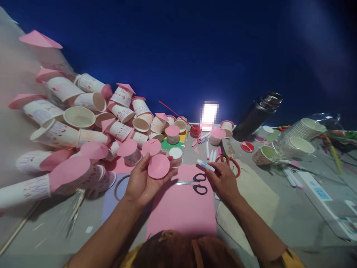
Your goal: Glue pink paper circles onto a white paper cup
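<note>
My left hand (142, 183) holds a pink paper circle (158, 166) by its edge, face up, with the thumb and fingers around it. Between the fingers of my right hand (224, 180) is a white glue stick (205, 165) with a blue label, pointing left. Black-handled scissors (192, 183) lie between the hands on a sheet of pink paper (182, 212). A white paper cup (176, 156) stands just beyond my left fingertips. Red-handled scissors (237, 169) are partly hidden behind my right hand.
Many decorated paper cups with pink paper tops (67, 174) are piled at the left. Markers (208, 150) lie beyond the pink sheet. A dark thermos (255, 116) leans at the back right, near stacked paper cups (304, 130). A white device (329, 203) lies at far right.
</note>
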`<state>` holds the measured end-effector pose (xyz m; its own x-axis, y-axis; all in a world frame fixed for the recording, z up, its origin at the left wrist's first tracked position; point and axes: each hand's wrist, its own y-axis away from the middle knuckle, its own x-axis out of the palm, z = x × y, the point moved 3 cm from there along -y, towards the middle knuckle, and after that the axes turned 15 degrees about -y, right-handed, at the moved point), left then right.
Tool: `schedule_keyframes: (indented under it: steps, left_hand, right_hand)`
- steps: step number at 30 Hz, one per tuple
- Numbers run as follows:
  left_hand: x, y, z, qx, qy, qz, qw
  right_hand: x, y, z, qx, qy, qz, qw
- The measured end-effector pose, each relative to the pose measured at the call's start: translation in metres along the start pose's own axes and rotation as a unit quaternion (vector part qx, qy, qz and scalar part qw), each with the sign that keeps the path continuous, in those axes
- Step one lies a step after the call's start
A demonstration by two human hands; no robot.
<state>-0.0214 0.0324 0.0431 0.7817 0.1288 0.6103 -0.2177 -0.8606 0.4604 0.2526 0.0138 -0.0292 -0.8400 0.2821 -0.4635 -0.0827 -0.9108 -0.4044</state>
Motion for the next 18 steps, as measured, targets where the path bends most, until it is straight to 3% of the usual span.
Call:
schedule_keyframes:
  steps: [4,9,13,18]
  left_hand:
    - [-0.013,0.004,0.001,0.009,0.028,-0.040,0.999]
    - [-0.018,0.005,-0.002,0.017,0.044,-0.020,0.999]
    - [-0.016,0.007,-0.009,0.033,0.049,-0.003,0.998]
    - [-0.020,0.010,-0.015,0.045,0.047,-0.003,0.998]
  right_hand:
    - [0.001,0.001,0.000,-0.068,0.036,0.039,0.996]
    - [0.010,-0.018,0.028,-0.108,0.061,0.051,0.991]
    - [0.049,-0.045,0.049,-0.061,0.029,0.124,0.990]
    - [0.094,-0.065,0.056,-0.034,0.064,0.194,0.978]
